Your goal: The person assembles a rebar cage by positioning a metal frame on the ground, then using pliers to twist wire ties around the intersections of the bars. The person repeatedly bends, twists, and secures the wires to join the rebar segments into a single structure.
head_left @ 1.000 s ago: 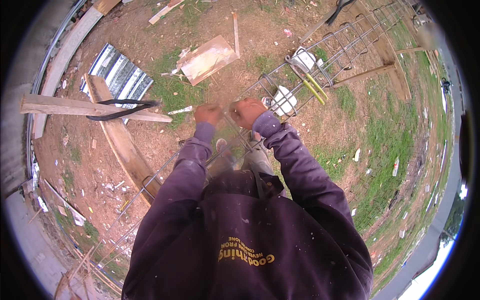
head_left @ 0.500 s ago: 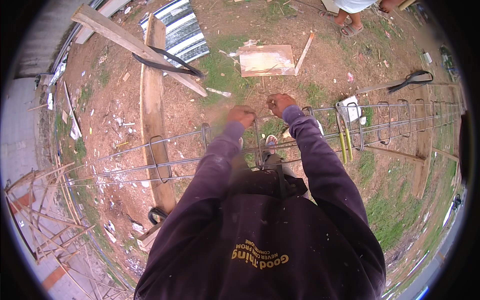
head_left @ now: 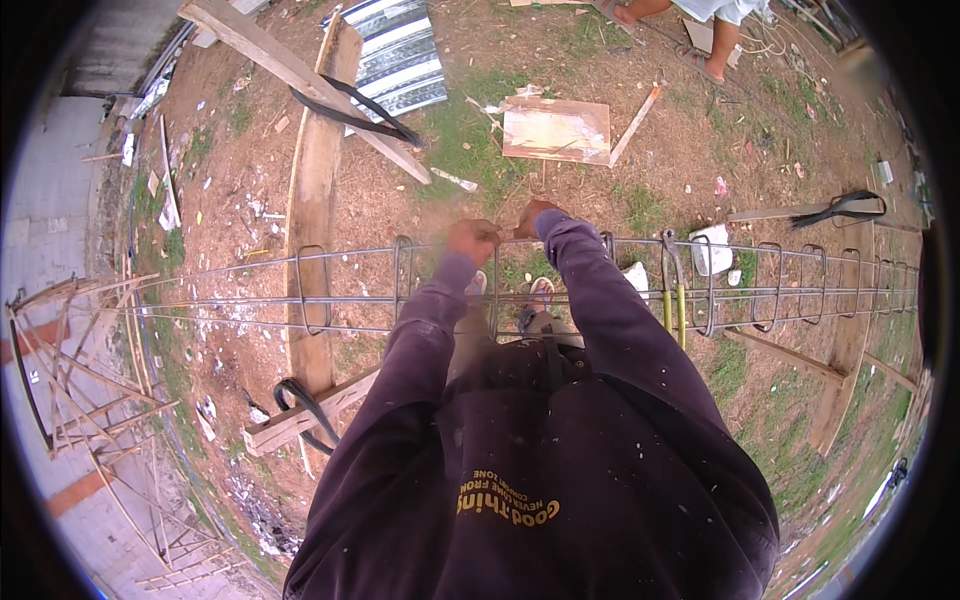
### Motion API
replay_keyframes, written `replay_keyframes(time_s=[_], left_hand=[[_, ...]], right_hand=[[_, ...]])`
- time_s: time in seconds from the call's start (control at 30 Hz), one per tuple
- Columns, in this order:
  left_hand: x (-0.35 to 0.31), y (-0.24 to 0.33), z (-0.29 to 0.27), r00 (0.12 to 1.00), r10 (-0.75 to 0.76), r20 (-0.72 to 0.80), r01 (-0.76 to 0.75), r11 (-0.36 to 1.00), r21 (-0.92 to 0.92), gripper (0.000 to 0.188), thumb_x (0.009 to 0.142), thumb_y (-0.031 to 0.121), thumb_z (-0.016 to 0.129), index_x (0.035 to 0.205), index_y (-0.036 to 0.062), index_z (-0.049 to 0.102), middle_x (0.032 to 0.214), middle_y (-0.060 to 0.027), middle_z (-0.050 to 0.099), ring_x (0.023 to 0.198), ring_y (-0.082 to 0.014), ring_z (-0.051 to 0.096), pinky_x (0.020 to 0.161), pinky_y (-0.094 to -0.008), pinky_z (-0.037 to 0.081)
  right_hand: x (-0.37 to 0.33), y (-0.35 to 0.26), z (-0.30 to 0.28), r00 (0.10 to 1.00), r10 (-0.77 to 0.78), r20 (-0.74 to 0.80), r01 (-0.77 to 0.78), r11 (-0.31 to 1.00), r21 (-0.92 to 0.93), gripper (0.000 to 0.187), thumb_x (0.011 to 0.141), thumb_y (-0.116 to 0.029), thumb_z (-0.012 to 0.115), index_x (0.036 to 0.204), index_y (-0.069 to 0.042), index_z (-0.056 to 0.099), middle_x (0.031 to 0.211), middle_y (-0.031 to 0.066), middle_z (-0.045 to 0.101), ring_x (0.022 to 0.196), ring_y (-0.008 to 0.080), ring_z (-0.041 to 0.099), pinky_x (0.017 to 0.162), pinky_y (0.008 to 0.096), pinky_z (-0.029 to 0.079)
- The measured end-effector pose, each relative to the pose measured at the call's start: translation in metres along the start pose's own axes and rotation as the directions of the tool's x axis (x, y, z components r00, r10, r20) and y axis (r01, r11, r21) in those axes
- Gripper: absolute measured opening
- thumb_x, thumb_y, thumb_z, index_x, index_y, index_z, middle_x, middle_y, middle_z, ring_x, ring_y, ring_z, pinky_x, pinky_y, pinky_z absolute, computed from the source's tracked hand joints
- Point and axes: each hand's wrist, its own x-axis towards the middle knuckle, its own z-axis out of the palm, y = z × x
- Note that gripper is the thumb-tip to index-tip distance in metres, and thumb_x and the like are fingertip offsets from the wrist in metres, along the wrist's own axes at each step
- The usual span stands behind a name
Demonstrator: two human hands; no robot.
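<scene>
A long cage of steel rebar [head_left: 350, 298] with square stirrups [head_left: 313, 290] runs crosswise in front of my body. At its far top bar my left hand [head_left: 473, 238] is closed, fingers pinched near a stirrup. Close beside it, slightly farther away, my right hand [head_left: 531, 219] is also closed in a pinch. Whatever lies between the fingers is too small to make out. To the right of my right forearm, a pair of nippers [head_left: 674, 295] with yellow-green handles hangs on the cage bars.
Wooden planks [head_left: 312, 200] support the cage at left, and another wooden support [head_left: 848, 350] stands at right. Black wire bundles [head_left: 365, 110] hang on a slanted beam. Beyond lie a plywood board [head_left: 556, 130] and a corrugated sheet [head_left: 393, 60]. Another person's legs [head_left: 722, 45] show at the far right.
My hands have drawn closer together at the far bar, the right one moving left. The view has shifted slightly. The other person's feet have stepped apart.
</scene>
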Motion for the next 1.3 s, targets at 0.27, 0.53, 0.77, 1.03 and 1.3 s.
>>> replay_keyframes(time_s=[0.27,0.53,0.77,1.03,1.3], left_hand=[[-0.003,-0.009,0.002,1.000,-0.027,-0.010,0.027,1.000,-0.001,0.025,0.078,0.021,0.067,0.095,0.0041,0.074,0.085,-0.0183,0.072,0.079,-0.0328,0.070,0.075,-0.0395,0.054],[-0.007,-0.005,0.003,0.993,0.077,-0.084,-0.067,0.991,0.114,0.022,0.083,0.020,0.074,0.090,-0.0006,0.073,0.077,-0.0154,0.072,0.069,-0.0205,0.069,0.065,-0.0325,0.054],[-0.007,-0.008,0.006,0.972,0.172,-0.160,-0.142,0.973,0.181,0.024,0.082,0.022,0.075,0.093,0.0003,0.074,0.081,-0.0157,0.072,0.074,-0.0230,0.070,0.068,-0.0333,0.054],[-0.012,-0.015,0.015,0.988,0.053,-0.145,-0.028,0.985,0.168,0.026,0.083,0.024,0.074,0.099,0.0031,0.075,0.092,-0.0146,0.073,0.079,-0.0235,0.069,0.073,-0.0349,0.054],[-0.020,-0.008,-0.001,0.993,0.099,-0.060,-0.099,0.995,-0.002,0.025,0.084,0.017,0.069,0.105,0.0043,0.074,0.093,-0.0134,0.070,0.085,-0.0243,0.068,0.077,-0.0353,0.053]], right_hand=[[-0.105,-0.009,-0.010,0.864,-0.285,-0.416,0.357,0.928,0.104,0.032,0.083,-0.035,0.065,0.104,-0.012,0.068,0.102,0.0135,0.071,0.099,0.0360,0.065,0.090,0.0469,0.049],[-0.115,-0.021,0.045,0.945,-0.245,-0.216,0.269,0.959,0.088,0.069,0.092,-0.029,0.052,0.153,-0.016,0.024,0.102,0.0187,0.070,0.101,0.0369,0.065,0.088,0.0477,0.050],[-0.086,-0.026,0.071,0.943,-0.216,-0.252,0.274,0.935,0.224,0.035,0.090,-0.026,0.056,0.123,-0.016,0.061,0.103,0.0163,0.070,0.102,0.0348,0.065,0.086,0.0459,0.050],[-0.100,-0.031,0.041,0.926,-0.357,-0.125,0.371,0.923,0.107,0.032,0.089,-0.031,0.055,0.113,-0.015,0.068,0.112,0.0153,0.069,0.107,0.0346,0.064,0.094,0.0459,0.048],[-0.128,-0.044,-0.010,0.820,-0.461,-0.338,0.382,0.882,-0.277,0.032,0.088,-0.032,0.051,0.101,-0.013,0.073,0.108,0.0173,0.069,0.105,0.0372,0.064,0.090,0.0486,0.049]])
